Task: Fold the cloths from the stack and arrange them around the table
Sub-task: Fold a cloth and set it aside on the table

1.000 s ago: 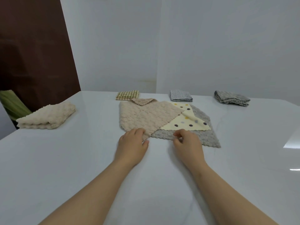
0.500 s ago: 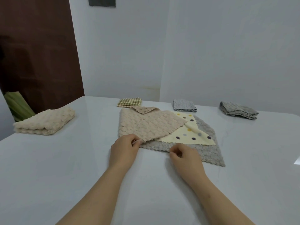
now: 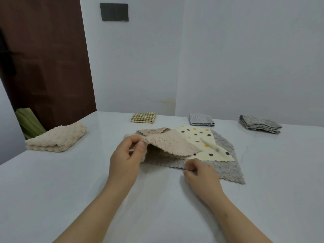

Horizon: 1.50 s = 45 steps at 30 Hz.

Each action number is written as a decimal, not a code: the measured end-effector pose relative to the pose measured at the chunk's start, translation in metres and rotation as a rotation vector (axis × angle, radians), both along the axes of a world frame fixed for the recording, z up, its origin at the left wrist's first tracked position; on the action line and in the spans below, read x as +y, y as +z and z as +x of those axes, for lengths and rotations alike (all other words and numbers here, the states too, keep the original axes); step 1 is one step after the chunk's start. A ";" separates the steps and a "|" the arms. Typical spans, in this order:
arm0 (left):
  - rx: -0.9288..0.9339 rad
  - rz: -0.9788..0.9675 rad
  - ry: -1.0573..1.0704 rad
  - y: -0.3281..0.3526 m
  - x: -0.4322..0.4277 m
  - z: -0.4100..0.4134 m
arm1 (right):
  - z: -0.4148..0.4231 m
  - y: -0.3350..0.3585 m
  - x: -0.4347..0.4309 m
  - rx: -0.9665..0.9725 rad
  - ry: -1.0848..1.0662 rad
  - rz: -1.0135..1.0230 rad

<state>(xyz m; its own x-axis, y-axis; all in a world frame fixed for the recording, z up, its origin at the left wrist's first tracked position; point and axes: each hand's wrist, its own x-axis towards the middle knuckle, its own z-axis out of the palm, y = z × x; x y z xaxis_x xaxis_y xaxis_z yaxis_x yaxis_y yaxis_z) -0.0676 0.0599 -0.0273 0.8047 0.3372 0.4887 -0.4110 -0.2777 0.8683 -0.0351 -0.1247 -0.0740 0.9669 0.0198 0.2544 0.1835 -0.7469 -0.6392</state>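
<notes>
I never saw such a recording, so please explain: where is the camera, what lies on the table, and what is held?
No machine: a person wears the camera on the head, above two bare hands. The left grip pinches the raised edge of a beige cloth, atop a stack on the table. Under it lie a polka-dot cloth and an unfolded grey cloth. The right grip curls at that cloth's near edge; whether it pinches is unclear. Folded already: a cream cloth, a checked cloth, a pale grey cloth, a darker grey cloth.

Cloth stack (image 3: 222,168) mid-table (image 3: 52,190), folded cloths (image 3: 143,117) behind
</notes>
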 end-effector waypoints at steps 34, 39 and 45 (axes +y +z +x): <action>0.440 0.041 -0.766 -0.006 -0.010 -0.010 | -0.011 0.011 0.002 -0.108 0.016 0.384; 0.244 0.553 -0.050 -0.026 0.004 0.013 | -0.010 0.013 0.000 -0.029 0.057 0.098; 0.497 0.981 0.020 -0.032 0.006 0.018 | -0.005 0.009 -0.011 0.087 0.152 -0.138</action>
<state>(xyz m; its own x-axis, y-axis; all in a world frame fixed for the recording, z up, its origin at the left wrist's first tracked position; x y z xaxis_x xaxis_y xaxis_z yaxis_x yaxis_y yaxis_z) -0.0493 0.0662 -0.0597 0.9847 -0.0054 0.1740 -0.0642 -0.9402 0.3344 -0.0405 -0.1352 -0.0648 0.9683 0.1957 0.1550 0.2492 -0.7965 -0.5510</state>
